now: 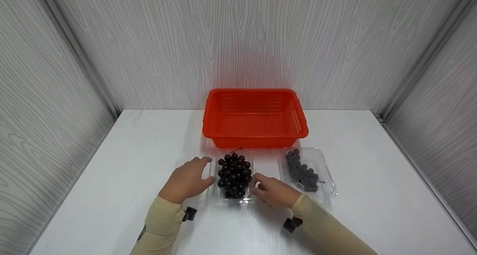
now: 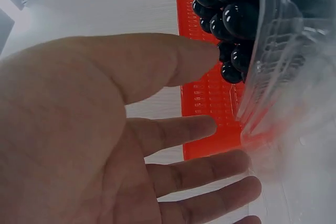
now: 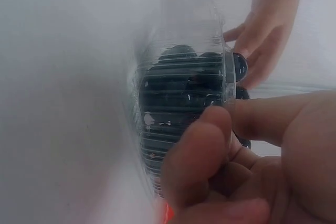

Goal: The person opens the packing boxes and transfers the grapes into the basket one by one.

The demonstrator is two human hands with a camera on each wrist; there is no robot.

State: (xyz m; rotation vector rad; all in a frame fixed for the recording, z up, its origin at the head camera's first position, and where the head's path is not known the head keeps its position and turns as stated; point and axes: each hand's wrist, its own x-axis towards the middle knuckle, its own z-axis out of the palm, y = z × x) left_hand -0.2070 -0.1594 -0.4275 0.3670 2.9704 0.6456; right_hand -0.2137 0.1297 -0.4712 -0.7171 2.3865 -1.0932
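Note:
In the head view a bunch of dark grapes (image 1: 234,175) lies in an open clear plastic box (image 1: 247,200) at the middle of the table. My right hand (image 1: 275,192) pinches the box's right rim between thumb and curled fingers, as the right wrist view shows with the ribbed wall (image 3: 181,95) beside the fingertips. On the box's left, my left hand (image 1: 187,179) holds nothing, its thumb and fingers spread. The left wrist view has the left thumb (image 2: 157,61) pointing at the grapes (image 2: 241,20), overlapping their edge.
A red perforated basket (image 1: 255,141) stands directly behind the box. To the right sits a second clear box (image 1: 328,180), closed, with another bunch of dark grapes (image 1: 306,176) inside. Patterned panels (image 1: 246,42) wall the white table (image 1: 93,195) at the back and sides.

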